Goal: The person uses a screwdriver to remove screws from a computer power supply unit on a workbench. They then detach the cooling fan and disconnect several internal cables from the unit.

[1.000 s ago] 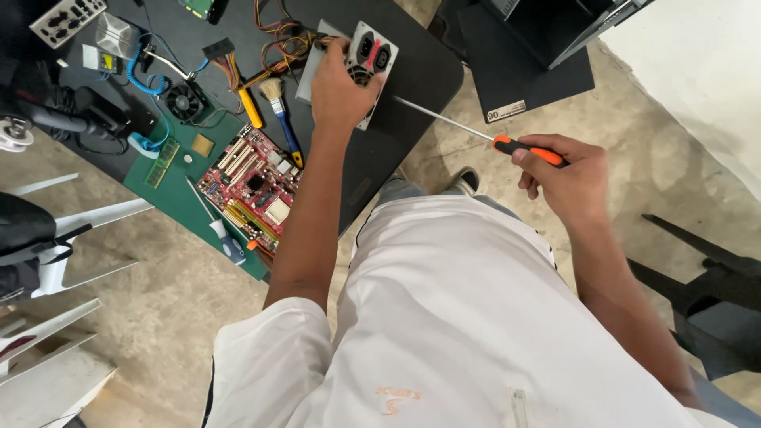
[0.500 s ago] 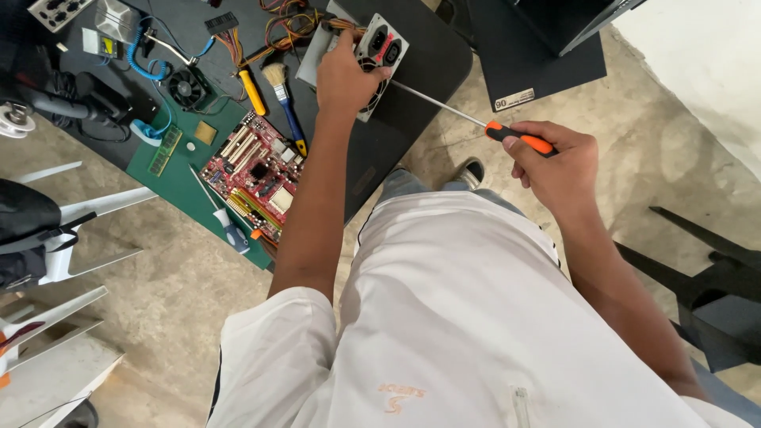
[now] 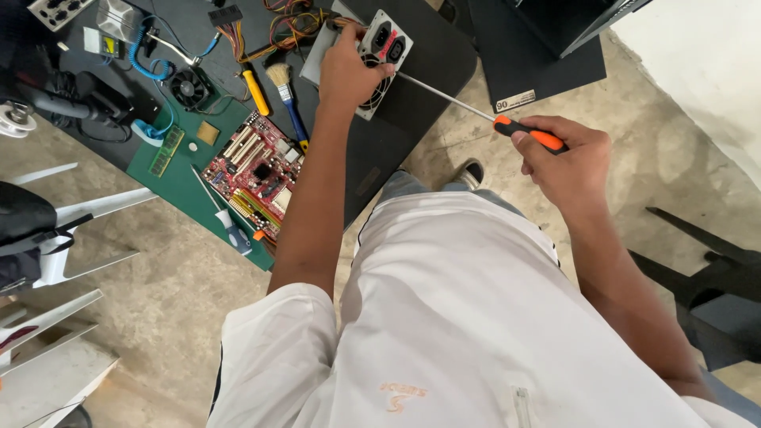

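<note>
My left hand [image 3: 347, 71] grips a grey computer power supply [image 3: 383, 47] that stands on a black panel [image 3: 412, 111]. My right hand [image 3: 567, 162] holds a long screwdriver with an orange and black handle [image 3: 529, 135]. Its thin metal shaft reaches left, and the tip meets the power supply's side near the fan grille. A bundle of coloured wires [image 3: 289, 24] runs from the power supply toward the top of the view.
A red motherboard [image 3: 255, 170] lies on a green mat [image 3: 186, 186] with a blue-handled screwdriver [image 3: 226, 226], a memory stick [image 3: 166, 152], a small fan [image 3: 190, 87], a brush [image 3: 287, 99] and a yellow-handled tool [image 3: 255, 91]. A black case [image 3: 539, 40] sits top right. White legs [image 3: 71, 230] stand at left.
The view has shifted slightly, so the table items sit higher in the picture. Both hands keep their hold, and the screwdriver tip stays at the power supply.
</note>
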